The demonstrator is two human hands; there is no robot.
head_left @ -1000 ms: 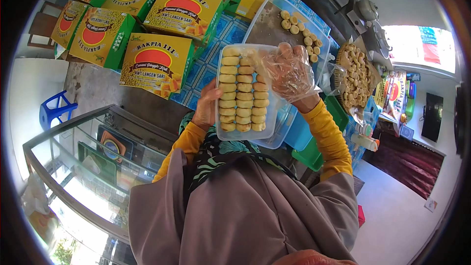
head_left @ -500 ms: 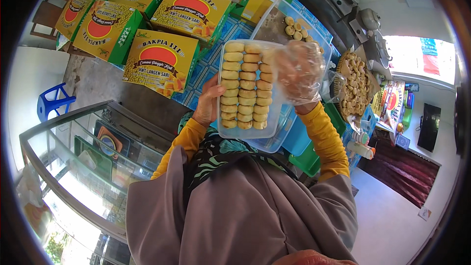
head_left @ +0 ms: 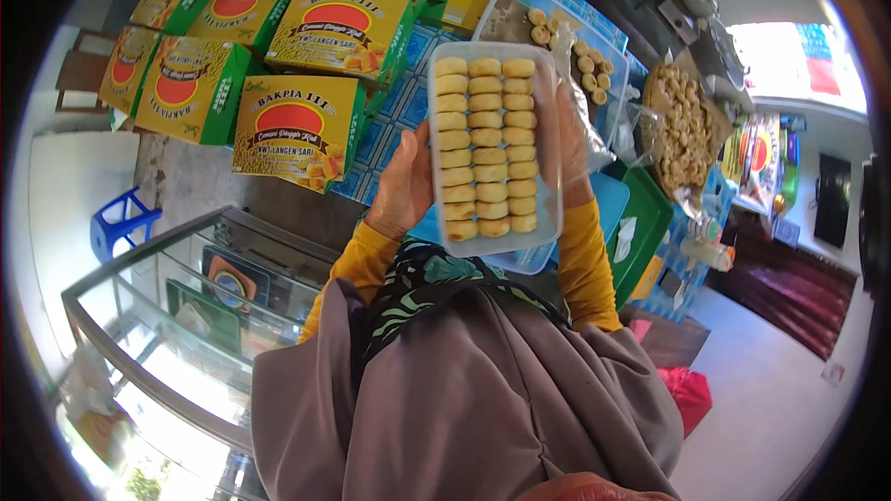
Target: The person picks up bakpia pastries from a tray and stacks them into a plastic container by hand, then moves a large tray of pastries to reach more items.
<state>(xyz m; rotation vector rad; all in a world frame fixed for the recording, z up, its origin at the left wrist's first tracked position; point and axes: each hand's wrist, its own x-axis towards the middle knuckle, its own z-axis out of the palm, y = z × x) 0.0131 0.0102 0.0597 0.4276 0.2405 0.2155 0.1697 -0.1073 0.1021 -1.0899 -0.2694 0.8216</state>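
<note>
Pale yellow pastries [head_left: 486, 147] sitting in clear tray [head_left: 549, 144]; yellow sleeves [head_left: 583, 260] showing; boxes [head_left: 299, 130] looking yellow and green with red ovals; tablecloth [head_left: 385, 130] showing blue checks; stool [head_left: 119, 221] blue; scarf [head_left: 418, 288] showing black with green leaf print

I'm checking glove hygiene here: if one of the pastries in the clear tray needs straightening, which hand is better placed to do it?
Probably the right hand: it wears a clear plastic glove and lies along the tray's right edge beside the pastries. The bare left hand supports the tray's left side.
</note>
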